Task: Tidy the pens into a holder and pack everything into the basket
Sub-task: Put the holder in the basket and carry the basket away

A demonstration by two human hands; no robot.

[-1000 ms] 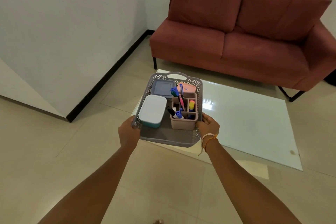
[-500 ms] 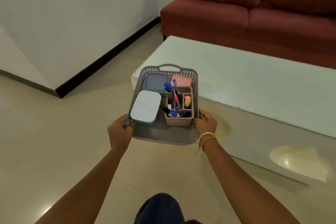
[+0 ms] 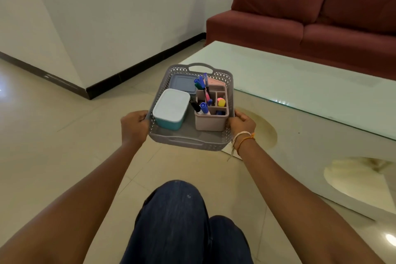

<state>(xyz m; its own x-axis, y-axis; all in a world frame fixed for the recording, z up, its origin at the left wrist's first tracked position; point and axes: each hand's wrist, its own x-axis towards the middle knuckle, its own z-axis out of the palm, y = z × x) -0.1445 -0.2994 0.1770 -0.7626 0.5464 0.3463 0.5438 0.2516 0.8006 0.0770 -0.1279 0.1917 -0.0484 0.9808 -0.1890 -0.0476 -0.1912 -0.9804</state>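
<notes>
I hold a grey perforated basket (image 3: 186, 142) in the air above the floor, left of the low table. My left hand (image 3: 134, 126) grips its left wall and my right hand (image 3: 242, 124) grips its right wall. Inside stands a pink divided pen holder (image 3: 211, 121) with several pens and markers (image 3: 203, 89) upright in it, one yellow highlighter (image 3: 221, 102) among them. A teal box with a white lid (image 3: 171, 108) lies at the basket's left. Behind it sits a grey-blue lidded box (image 3: 184, 83), and a pink box (image 3: 216, 81) peeks out behind the holder.
A low white table with a glass top (image 3: 300, 83) stretches to the right, its corner close to the basket. A dark red sofa (image 3: 310, 17) stands behind it. A white wall with black skirting (image 3: 128, 70) runs along the left. My knees (image 3: 182, 221) show below.
The view has dropped and come nearer the floor, and my knees have come into sight. The basket went from over the table to left of its corner, still held by both hands.
</notes>
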